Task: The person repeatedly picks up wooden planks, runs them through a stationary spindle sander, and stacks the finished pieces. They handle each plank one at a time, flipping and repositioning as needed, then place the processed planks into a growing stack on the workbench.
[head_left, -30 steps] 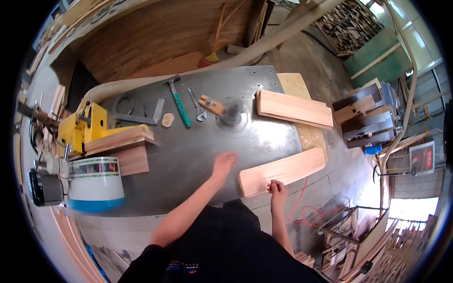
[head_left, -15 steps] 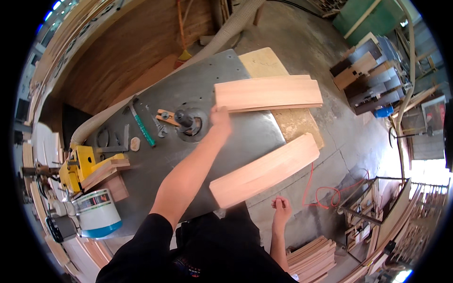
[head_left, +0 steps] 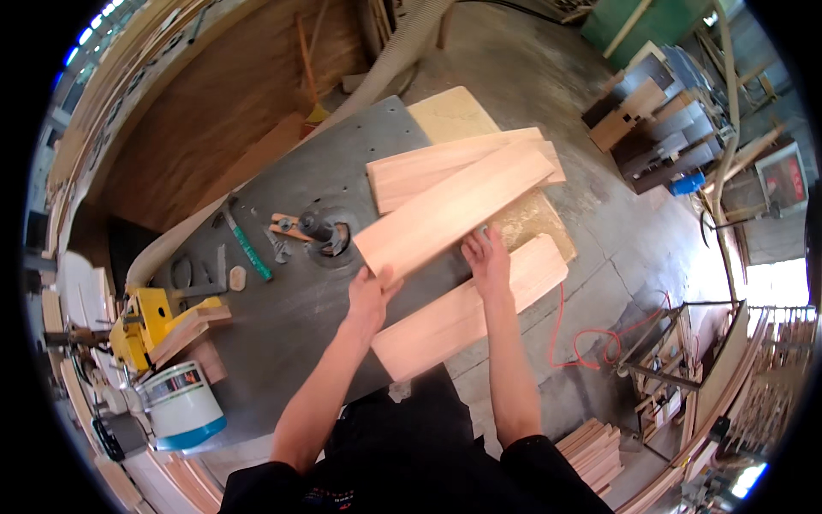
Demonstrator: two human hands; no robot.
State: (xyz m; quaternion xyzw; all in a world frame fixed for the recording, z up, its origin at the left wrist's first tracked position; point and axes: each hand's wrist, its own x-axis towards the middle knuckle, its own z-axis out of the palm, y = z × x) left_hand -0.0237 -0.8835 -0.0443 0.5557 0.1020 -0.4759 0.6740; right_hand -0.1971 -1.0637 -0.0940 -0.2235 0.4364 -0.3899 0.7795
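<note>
My left hand [head_left: 370,295] grips the near end of a raised light wooden plank [head_left: 449,210], which slants over a second stack of planks [head_left: 402,176]. My right hand [head_left: 484,261] is closed just below that plank's right edge, with a small grey spot at its fingertips that I cannot make out. Another plank [head_left: 432,338] lies at the near edge of the metal tabletop [head_left: 282,334], beneath my right wrist. A router bit assembly [head_left: 325,236] stands left of the raised plank, beside a wooden clamp piece [head_left: 287,224], a wrench [head_left: 278,248] and a green-handled hammer [head_left: 248,244].
A yellow machine [head_left: 137,330] with a white motor housing [head_left: 180,403] occupies the table's left end. A tan board [head_left: 449,116] extends off its right side. A ribbed hose [head_left: 394,47] runs behind, a red cable [head_left: 608,351] lies on the floor, and stacked panels [head_left: 651,120] stand right.
My left hand took a plank from the far stack and moved it toward me, slanting it. My right hand rose from beside my body to that plank's edge.
</note>
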